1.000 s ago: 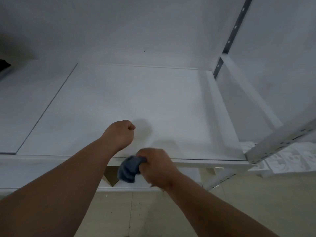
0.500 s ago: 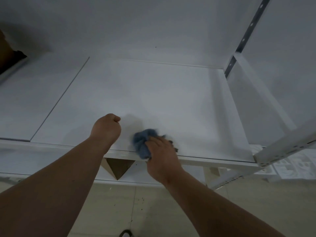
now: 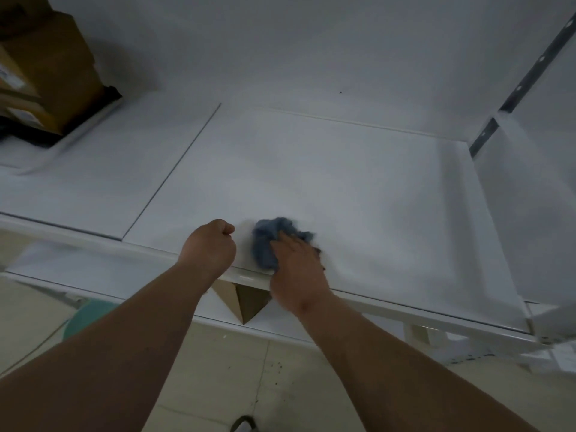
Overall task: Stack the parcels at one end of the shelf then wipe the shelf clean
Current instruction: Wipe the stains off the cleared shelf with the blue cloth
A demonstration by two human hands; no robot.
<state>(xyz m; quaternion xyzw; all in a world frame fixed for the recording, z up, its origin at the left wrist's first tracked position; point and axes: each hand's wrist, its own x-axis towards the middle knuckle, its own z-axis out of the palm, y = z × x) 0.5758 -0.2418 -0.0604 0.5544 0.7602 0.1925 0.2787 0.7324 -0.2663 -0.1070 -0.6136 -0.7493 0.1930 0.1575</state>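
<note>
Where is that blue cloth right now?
In the head view the blue cloth lies on the white shelf near its front edge, under the fingers of the right hand, just right of the fisted left hand.

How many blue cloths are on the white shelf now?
1: a crumpled blue cloth near the white shelf's front edge, under the right hand. None else visible.

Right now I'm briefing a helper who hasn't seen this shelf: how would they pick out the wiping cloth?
Find the white shelf, with brown parcels stacked at its far left end. Near its front edge are two hands: the left hand is a bare fist, the right hand presses flat on the cloth. It is a crumpled blue-grey wad, the only coloured thing on that white board.
</note>
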